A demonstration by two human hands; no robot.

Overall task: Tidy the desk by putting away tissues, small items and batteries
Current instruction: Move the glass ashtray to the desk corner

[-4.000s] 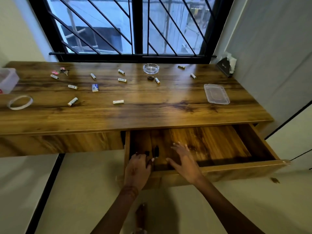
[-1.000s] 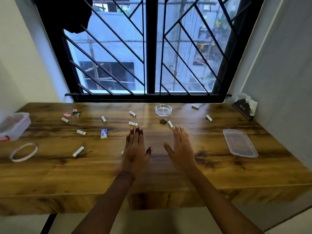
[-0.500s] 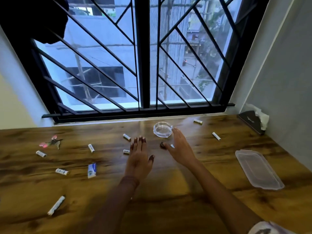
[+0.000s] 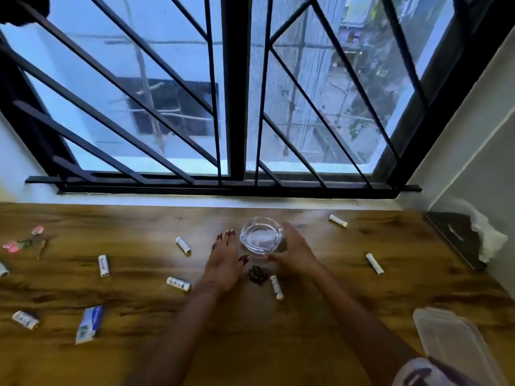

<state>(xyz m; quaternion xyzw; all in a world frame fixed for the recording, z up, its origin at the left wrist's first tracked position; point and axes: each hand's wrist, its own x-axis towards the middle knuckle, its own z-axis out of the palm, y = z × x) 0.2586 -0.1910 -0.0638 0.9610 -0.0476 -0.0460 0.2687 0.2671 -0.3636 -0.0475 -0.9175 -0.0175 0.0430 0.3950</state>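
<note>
A clear glass ashtray point(image 4: 261, 238) stands near the back of the wooden desk point(image 4: 278, 330). My right hand point(image 4: 292, 250) curls round its right side, thumb at the near rim. My left hand point(image 4: 224, 264) lies flat with straight fingers just left of the ashtray. A small dark item point(image 4: 257, 274) sits between my wrists. Several white batteries lie scattered, among them one point(image 4: 276, 286) under my right wrist, one point(image 4: 178, 284) left of my left hand and one point(image 4: 374, 263) to the right. A black tissue holder point(image 4: 457, 239) with white tissue point(image 4: 489, 236) leans at the right wall.
A blue-white packet point(image 4: 89, 324) and keys with pink tags point(image 4: 23, 243) lie on the left. A clear plastic lid point(image 4: 457, 344) rests at the near right. The barred window point(image 4: 237, 107) rises right behind the desk.
The drawer that stood open four seconds ago is out of view. Both hands have moved forward across the desk, and my right hand has gone from the dark item to the ashtray.
</note>
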